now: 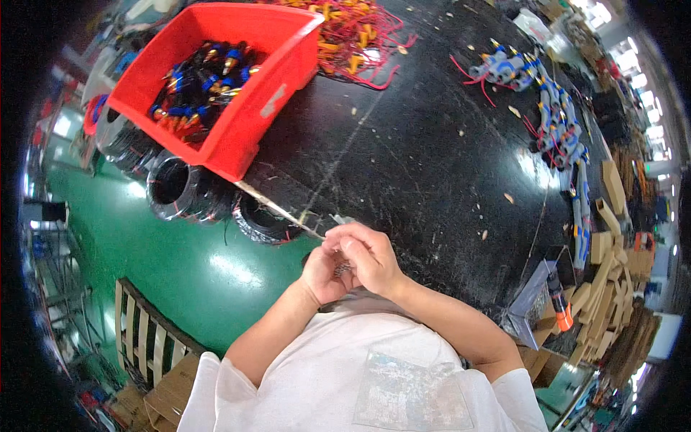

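Note:
Close to my body, at the table's near edge, both hands meet. My left hand (pixel 325 278) is cupped with its palm up, and small silvery metal parts (pixel 342 269) lie in it, too small to name. Over that palm bends my right hand (pixel 371 258), its thumb and fingers drawn together; what they pinch is hidden. A small greyish piece (pixel 341 219) shows just beyond the right fingers, and I cannot tell whether it is held or lies on the table.
Left on the black table (pixel 432 180) stands a red bin (pixel 248 122) of blue, black and brass-coloured fittings. Behind it lie red wires with orange parts (pixel 353 36). Grey-blue torch-like handles (pixel 558 122) are heaped right. Black coils (pixel 176 187) sit below the left edge. An orange-tipped tool (pixel 561 306) is at right.

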A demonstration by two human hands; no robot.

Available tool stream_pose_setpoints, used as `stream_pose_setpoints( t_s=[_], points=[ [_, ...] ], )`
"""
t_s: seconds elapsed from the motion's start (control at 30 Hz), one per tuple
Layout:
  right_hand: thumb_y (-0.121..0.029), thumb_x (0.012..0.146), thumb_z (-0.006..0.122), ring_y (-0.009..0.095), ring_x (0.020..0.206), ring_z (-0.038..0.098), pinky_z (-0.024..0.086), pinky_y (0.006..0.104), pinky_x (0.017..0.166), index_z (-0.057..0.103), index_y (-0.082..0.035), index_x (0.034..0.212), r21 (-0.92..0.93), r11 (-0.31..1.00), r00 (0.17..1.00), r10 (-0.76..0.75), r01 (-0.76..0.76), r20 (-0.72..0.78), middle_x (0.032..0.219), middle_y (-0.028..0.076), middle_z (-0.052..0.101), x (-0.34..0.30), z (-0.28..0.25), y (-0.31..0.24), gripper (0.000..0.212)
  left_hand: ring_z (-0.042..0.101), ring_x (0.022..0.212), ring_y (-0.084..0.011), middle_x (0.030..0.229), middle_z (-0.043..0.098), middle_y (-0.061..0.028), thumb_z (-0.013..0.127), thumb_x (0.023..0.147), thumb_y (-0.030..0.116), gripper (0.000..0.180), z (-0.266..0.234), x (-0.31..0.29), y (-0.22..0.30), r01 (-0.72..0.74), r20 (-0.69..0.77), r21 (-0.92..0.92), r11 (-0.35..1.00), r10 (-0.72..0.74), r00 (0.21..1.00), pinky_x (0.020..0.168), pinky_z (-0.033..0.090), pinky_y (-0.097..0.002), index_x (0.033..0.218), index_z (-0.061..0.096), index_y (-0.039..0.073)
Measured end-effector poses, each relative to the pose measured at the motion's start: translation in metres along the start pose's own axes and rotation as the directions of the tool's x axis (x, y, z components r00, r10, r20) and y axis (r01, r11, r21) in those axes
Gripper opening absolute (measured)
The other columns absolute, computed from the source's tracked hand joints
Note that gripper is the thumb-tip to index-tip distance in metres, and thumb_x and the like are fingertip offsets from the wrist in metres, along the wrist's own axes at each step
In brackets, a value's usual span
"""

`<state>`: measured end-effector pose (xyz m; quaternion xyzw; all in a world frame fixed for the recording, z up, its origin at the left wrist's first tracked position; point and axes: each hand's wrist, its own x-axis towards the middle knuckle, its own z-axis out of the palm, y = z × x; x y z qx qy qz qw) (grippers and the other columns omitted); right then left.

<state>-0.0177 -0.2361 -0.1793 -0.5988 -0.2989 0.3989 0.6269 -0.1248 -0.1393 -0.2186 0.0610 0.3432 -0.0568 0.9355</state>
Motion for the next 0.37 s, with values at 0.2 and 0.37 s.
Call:
stream_pose_setpoints(
  t_s=[0.2, 0.37],
  points=[
    [-0.013, 0.100, 0.046, 0.025, 0.094, 0.071, 0.057, 0.0377, 0.090, 0.065, 0.007, 0.113, 0.412, 0.885, 0.975, 0.218, -0.216, 0.043, 0.096, 0.016, 0.073, 0.006, -0.006, 0.001, 0.031, 0.067, 0.113, -0.0268, 0.116, 0.070, -0.0128, 0.047, 0.104, 0.029, 0.031, -0.013, 0.003, 0.008, 0.047, 0.217, -0.021, 0.999, -0.041, 0.975, 0.099, 0.056, -0.0435, 0.113, 0.066, 0.007],
    [-0.021, 0.099, 0.049, 0.030, 0.090, 0.071, 0.055, 0.0438, 0.091, 0.066, 0.006, 0.112, 0.747, 0.659, 0.994, 0.101, -0.088, 0.027, 0.090, 0.019, 0.072, -0.001, -0.035, 0.013, 0.035, 0.061, 0.124, -0.0396, 0.132, 0.063, -0.0216, 0.040, 0.106, 0.028, 0.046, -0.036, 0.012, 0.011, 0.051, 0.015, 0.205, 0.977, -0.056, 0.998, 0.113, 0.045, -0.0482, 0.135, 0.054, -0.003]
  ],
)
